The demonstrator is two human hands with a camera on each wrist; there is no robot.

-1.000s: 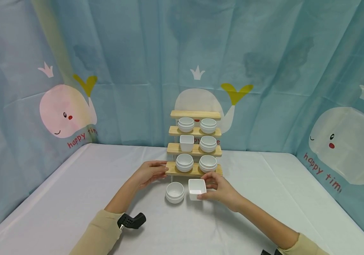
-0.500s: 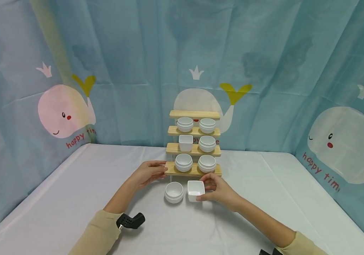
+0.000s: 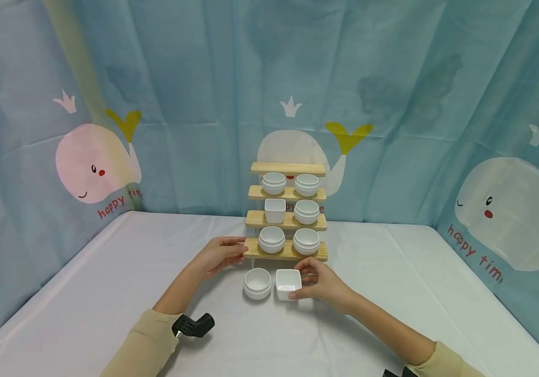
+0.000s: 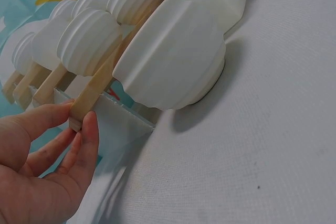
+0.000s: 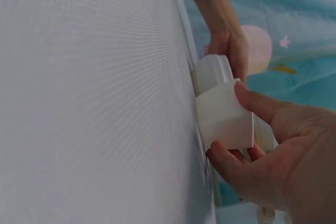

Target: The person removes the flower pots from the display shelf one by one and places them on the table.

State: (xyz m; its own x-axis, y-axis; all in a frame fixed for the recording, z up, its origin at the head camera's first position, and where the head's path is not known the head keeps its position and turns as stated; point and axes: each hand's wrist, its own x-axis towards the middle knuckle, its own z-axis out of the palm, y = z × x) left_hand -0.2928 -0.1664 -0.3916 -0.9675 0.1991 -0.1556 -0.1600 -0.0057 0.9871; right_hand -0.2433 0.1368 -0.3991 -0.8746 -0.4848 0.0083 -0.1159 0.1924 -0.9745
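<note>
A tiered stand with wooden shelves [image 3: 254, 250] stands mid-table, bearing several white bowls. My left hand [image 3: 219, 256] is at the left end of its lowest shelf; in the left wrist view, thumb and fingers pinch the board's end [image 4: 85, 103]. In front of the stand, my right hand [image 3: 326, 285] grips a square white bowl [image 3: 288, 284] by its right side, thumb at the near side and fingers behind. Just left of that is a round white bowl [image 3: 257, 284] on the table. The right wrist view shows the square bowl [image 5: 223, 119] between thumb and fingers.
On the stand, a square bowl [image 3: 275, 210] sits on a middle shelf among round bowls such as this one [image 3: 306, 241]. The top board [image 3: 288, 168] bears nothing. A white cloth covers the table [image 3: 123, 272]; a blue whale-print curtain [image 3: 194, 104] hangs behind and at both sides.
My right hand has brought the square bowl slightly toward me and a little left, closer to the round bowl. The left hand stays at the shelf end.
</note>
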